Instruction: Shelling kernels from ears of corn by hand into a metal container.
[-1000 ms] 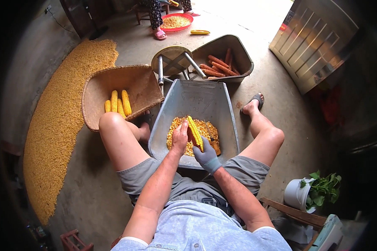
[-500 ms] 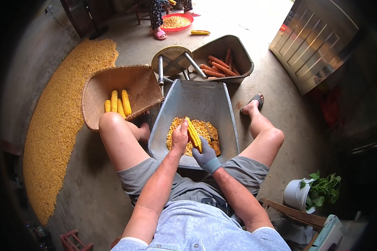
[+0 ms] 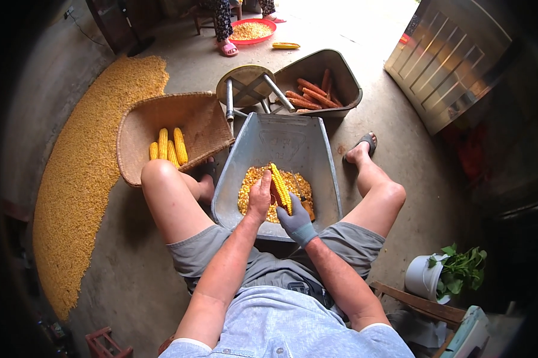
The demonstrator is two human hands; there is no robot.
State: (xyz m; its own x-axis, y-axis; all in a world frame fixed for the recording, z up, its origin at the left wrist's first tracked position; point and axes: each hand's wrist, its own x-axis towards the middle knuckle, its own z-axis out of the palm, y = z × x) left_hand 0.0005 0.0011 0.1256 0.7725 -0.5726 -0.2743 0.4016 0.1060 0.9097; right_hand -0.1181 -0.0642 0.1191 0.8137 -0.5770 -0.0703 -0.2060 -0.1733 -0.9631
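Between my knees, an ear of corn (image 3: 281, 186) is held at a slant over a grey metal bin (image 3: 233, 179). My bare left hand (image 3: 260, 196) grips its left side. Along that side a reddish strip of cob shows, where kernels are gone. My right hand (image 3: 294, 219), in a grey glove, holds the lower end. Loose corn kernels (image 3: 251, 179) lie in the bin beneath both hands. Beside the gloved hand, a tool with an orange-brown handle (image 3: 308, 209) rests on the kernels, partly hidden.
Several whole ears (image 3: 180, 146) sit in a woven basket (image 3: 139, 113) at left. Stripped cobs (image 3: 316, 94) fill part of a dark tub (image 3: 352, 83) behind a metal-legged stool (image 3: 245, 83). A kernel heap (image 3: 84, 179) spreads along the left wall. Another person's feet (image 3: 228, 49) are near a red tray (image 3: 251, 42).
The ear of corn has turned more upright in my hands, and the reddish cob strip on its left side now shows. The bin and containers have stayed put.
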